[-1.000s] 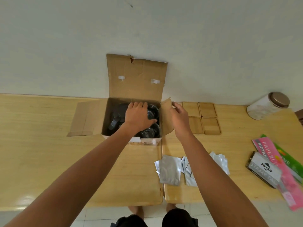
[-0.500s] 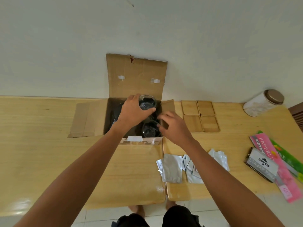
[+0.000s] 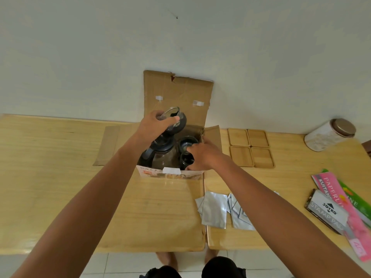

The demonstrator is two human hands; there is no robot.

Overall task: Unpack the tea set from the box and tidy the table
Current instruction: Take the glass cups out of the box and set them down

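Note:
An open cardboard box [image 3: 176, 91] stands at the back of the wooden table [image 3: 50, 167], its lid flap upright against the wall. My left hand [image 3: 154, 127] grips a clear glass cup [image 3: 174, 120] and holds it tilted above the box. Inside the box sit a glass teapot with a dark lid [image 3: 160, 155] and more glass cups [image 3: 188, 142]. My right hand [image 3: 202, 157] reaches into the box's right side, fingers curled on one of those cups. Four wooden coasters [image 3: 251, 149] lie in a square right of the box.
Several silver foil sachets [image 3: 214, 209] lie at the front, partly under my right forearm. A white jar with a brown lid [image 3: 329, 135] lies at the back right. A stamp pad box [image 3: 325, 211] and pink and green paper packs [image 3: 341, 199] sit at the right edge.
My left hand has lifted a glass cup up out of the box. My right hand moved from the box's right flap down into the box onto another cup.

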